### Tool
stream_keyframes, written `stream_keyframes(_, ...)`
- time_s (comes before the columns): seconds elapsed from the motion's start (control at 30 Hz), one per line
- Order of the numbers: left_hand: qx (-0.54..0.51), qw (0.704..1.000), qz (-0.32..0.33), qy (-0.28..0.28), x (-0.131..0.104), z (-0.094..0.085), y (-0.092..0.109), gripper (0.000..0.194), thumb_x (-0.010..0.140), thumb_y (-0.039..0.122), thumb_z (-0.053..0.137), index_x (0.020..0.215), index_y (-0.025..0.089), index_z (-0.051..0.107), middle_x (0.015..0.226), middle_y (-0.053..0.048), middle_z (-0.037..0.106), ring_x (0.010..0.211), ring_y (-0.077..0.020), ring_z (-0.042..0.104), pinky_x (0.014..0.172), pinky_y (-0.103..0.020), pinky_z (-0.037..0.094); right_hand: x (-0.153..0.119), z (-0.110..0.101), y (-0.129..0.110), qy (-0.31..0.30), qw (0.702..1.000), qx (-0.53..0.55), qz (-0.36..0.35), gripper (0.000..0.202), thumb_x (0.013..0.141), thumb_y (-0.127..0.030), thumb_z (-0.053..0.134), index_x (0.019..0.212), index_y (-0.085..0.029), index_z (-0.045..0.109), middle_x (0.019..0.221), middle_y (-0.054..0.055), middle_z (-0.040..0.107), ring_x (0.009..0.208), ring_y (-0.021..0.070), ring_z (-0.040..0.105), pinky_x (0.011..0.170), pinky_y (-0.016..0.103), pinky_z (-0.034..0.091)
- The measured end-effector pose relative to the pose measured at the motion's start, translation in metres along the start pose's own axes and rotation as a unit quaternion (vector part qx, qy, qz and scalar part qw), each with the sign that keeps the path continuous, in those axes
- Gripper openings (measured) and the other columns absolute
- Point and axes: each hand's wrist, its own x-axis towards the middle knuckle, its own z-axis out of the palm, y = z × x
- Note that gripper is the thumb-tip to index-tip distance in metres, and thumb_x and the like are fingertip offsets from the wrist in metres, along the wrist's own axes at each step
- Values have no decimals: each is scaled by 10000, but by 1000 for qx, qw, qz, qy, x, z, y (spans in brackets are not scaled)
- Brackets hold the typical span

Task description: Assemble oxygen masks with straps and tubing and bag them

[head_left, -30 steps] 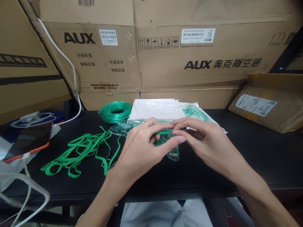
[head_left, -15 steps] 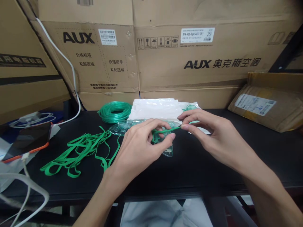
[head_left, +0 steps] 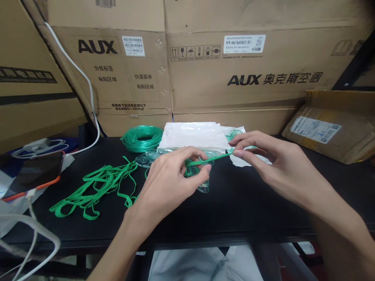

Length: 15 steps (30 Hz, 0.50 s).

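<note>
1. The left hand point(head_left: 175, 177) is curled around a clear, green-tinted, curved plastic piece point(head_left: 203, 187). Its thumb and pointer finger have a gap between their tips. The other fingers are mostly hidden, so nobody can tell just how they grip.

2. The right hand point(head_left: 269, 164) has its thumb and fingers pinched together. They are gripping one end of a thin, flat, bright green cloth-like strap point(head_left: 215, 158).

3. The strap runs from the left hand up to the right hand, nearly straight, just above the black flat tabletop point(head_left: 222, 222). The plastic piece sits under the strap, mostly covered by the left hand. How the two are joined, or if they are joined at all, is hidden.

4. The step in hand looks like pulling the strap out straight while the other hand keeps the plastic piece steady. That is a guess from how the hands are set.

5. The next move seems to call for a tight pinch on the right and a calm hold on the left. A soft, even pull would be best. If the pinch is loose, the strap could slip away.

6. More bright green flat straps point(head_left: 102, 177) lie in a messy pile by the left arm. Behind the left hand are more clear, curved plastic pieces point(head_left: 149, 157), near a round coil of shiny green plastic tube point(head_left: 142, 148).
</note>
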Motion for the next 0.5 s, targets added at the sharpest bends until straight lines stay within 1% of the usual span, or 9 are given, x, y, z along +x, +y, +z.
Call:
stream_keyframes(0.1,0,1000,-4,3,0,1,2,43,887,285,752,918,284,723,763,85,689,528,-98,431,548,-263,335,-1,7,-10,-11,1000,27,-1,99,1030,-321,648,960,-281,704,1107,2,730,1094,220,667,937,324,498)
stream_keyframes(0.2,-34,999,-13,19,1,2,1,40,927,309,736,923,274,717,731,96,670,501,-80,433,544,-258,353,-1,14,-14,4,996,85,23,71,1013,-354,686,1022,-289,714,1088,-9,731,1058,198,688,923,297,536)
stream_keyframes(0.27,-72,997,-16,32,1,3,0,52,947,318,725,955,271,705,763,96,677,521,-73,480,559,-244,391,0,19,-12,16,989,131,64,167,972,-395,741,1084,-279,698,1075,2,742,1001,205,718,887,314,584)
stream_keyframes(0.3,-91,995,-18,37,1,4,0,58,952,317,724,972,269,697,800,92,687,553,-73,519,572,-234,414,1,22,-10,10,985,152,87,231,953,-417,761,1113,-268,687,1049,11,752,966,212,732,856,325,607)
stream_keyframes(0.4,-147,988,-29,35,0,7,1,85,961,319,719,998,264,667,926,70,702,711,-85,638,616,-198,480,4,30,-5,-56,965,213,139,344,945,-473,753,1167,-221,678,904,27,770,868,221,751,789,351,643)
stream_keyframes(0.47,-184,982,-36,26,0,8,3,88,971,310,709,1008,262,646,947,60,694,811,-95,680,661,-174,519,5,36,-5,-98,947,261,162,366,948,-485,745,1162,-193,691,850,24,764,823,207,747,819,369,648)
stream_keyframes(0.5,-202,978,-39,23,-1,9,4,81,978,303,700,1012,263,637,943,59,689,845,-97,690,687,-164,535,5,39,-6,-106,935,289,174,370,940,-483,756,1153,-186,696,852,22,762,813,197,743,835,371,648)
